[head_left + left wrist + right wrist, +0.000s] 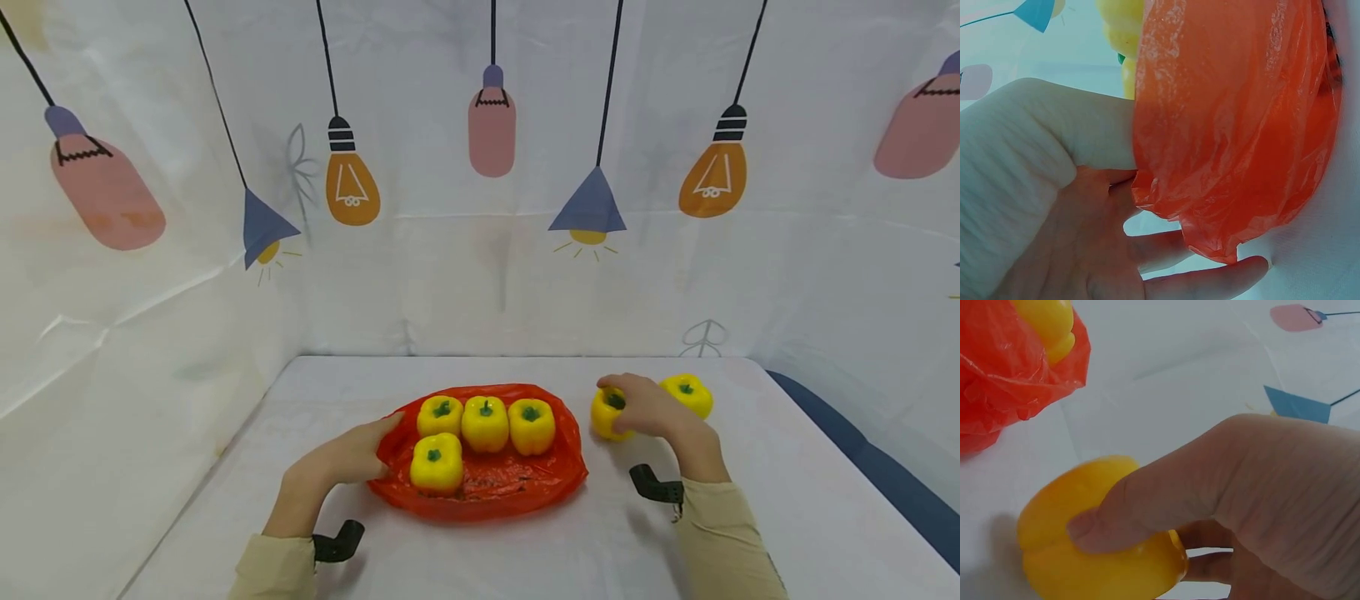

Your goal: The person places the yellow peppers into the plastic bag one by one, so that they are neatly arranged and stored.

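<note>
A red plastic bag (517,492) lies spread wide on the table with several yellow bell peppers (485,423) standing on it. My left hand (348,454) holds the bag's left edge; in the left wrist view the thumb passes behind the red plastic (1229,125) and its tip is hidden, while the other fingers stretch out below. To the right of the bag, my right hand (648,407) grips another yellow bell pepper (1079,512), its thumb pressed along the side. Just beyond that hand sits one more yellow pepper (687,393), partly covered by it.
The white table (480,567) ends at a white curtain (420,275) printed with hanging lamps. A dark blue surface (862,450) shows past the table's right edge. Black wrist mounts (339,542) stick out from both sleeves.
</note>
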{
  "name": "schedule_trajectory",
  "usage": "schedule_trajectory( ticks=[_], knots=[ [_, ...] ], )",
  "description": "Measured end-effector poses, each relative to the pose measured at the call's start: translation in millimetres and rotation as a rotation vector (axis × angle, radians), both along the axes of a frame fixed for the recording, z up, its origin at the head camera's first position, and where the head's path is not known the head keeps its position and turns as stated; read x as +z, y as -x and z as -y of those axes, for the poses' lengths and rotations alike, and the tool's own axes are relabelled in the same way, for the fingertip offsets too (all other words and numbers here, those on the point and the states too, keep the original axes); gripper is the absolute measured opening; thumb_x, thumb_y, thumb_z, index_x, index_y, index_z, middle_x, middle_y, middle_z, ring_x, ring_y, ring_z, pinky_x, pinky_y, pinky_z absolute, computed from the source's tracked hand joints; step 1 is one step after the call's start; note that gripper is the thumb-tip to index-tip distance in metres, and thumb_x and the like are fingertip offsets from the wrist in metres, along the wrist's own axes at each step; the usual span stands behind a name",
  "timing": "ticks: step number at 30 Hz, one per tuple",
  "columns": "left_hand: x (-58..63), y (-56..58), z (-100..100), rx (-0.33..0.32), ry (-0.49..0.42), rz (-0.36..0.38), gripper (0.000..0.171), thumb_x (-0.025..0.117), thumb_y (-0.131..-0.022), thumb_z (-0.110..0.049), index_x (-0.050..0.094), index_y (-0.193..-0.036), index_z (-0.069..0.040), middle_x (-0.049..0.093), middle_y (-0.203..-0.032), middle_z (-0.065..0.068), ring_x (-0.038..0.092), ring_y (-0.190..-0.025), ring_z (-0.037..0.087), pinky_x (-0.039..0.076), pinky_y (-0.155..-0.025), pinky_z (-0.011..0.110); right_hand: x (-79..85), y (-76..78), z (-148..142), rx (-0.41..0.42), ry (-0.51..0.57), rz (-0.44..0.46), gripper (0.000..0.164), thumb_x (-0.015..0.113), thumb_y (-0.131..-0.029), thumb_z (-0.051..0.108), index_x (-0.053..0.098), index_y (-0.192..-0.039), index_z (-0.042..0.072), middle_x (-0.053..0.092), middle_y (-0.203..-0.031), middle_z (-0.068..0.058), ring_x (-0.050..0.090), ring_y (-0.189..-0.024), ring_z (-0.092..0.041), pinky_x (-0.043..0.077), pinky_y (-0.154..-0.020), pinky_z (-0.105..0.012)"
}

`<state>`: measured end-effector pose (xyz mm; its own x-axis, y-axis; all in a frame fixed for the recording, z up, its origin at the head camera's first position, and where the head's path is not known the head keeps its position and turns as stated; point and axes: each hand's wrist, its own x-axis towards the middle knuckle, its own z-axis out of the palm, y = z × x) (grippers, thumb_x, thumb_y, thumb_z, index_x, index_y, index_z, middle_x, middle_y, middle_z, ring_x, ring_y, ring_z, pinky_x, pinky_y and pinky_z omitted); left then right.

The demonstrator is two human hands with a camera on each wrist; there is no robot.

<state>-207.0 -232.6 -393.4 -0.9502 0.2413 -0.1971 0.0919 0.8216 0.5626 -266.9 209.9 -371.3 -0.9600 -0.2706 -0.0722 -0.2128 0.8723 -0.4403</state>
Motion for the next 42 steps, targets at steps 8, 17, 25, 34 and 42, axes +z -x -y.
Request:
schedule_trajectory(
  ticks=[8,17,25,34,42],
  knots=[
    [-0.8,1.8,-0.4,0.002,0.010,-0.003,0.085,0.072,-0.076,-0.004,0.039,-0.153,-0.014,0.046,-0.154,0.007,0.046,-0.134,0.029,0.047,-0.106,0.057,9.6,-2.7,3.9,0.047,0.045,-0.093,0.072,0.073,-0.071,0.010,0.054,-0.140,0.009,0.053,-0.144,-0.019,0.048,-0.129,-0.041,0.037,-0.108,-0.068],
    [0.2,1.0,-1.1,0.005,0.015,-0.002,0.084,0.072,-0.077,-0.004,0.039,-0.153,-0.014,0.046,-0.154,0.007,0.047,-0.133,0.028,0.046,-0.107,0.057,28.3,-18.0,14.9,0.079,0.103,-0.153,0.072,0.072,-0.072,0.015,0.053,-0.142,0.014,0.054,-0.144,-0.013,0.050,-0.122,-0.034,0.046,-0.102,-0.063],
    [-0.6,0.9,-1.8,0.011,0.019,-0.002,0.085,0.072,-0.076,-0.004,0.039,-0.153,-0.014,0.046,-0.154,0.007,0.047,-0.134,0.029,0.046,-0.107,0.057,37.5,-32.7,40.6,0.168,0.196,-0.098,0.072,0.077,-0.072,0.019,0.054,-0.141,0.023,0.056,-0.141,-0.002,0.052,-0.121,-0.027,0.052,-0.099,-0.054],
    [0.2,0.9,-2.2,0.005,0.008,-0.002,0.085,0.072,-0.076,-0.004,0.038,-0.154,-0.014,0.047,-0.153,0.007,0.047,-0.133,0.028,0.047,-0.106,0.057,39.5,-44.4,72.0,0.300,0.194,-0.041,0.068,0.073,-0.075,0.019,0.054,-0.140,0.023,0.056,-0.139,0.004,0.052,-0.119,-0.019,0.053,-0.100,-0.046],
    [1.2,0.2,-2.8,0.007,0.015,0.001,0.084,0.072,-0.077,-0.005,0.038,-0.153,-0.014,0.047,-0.153,0.006,0.047,-0.134,0.029,0.047,-0.106,0.057,32.3,-53.7,99.8,0.367,0.158,0.011,0.068,0.074,-0.076,0.021,0.054,-0.141,0.023,0.053,-0.143,0.007,0.049,-0.127,-0.018,0.047,-0.108,-0.050]
  ],
)
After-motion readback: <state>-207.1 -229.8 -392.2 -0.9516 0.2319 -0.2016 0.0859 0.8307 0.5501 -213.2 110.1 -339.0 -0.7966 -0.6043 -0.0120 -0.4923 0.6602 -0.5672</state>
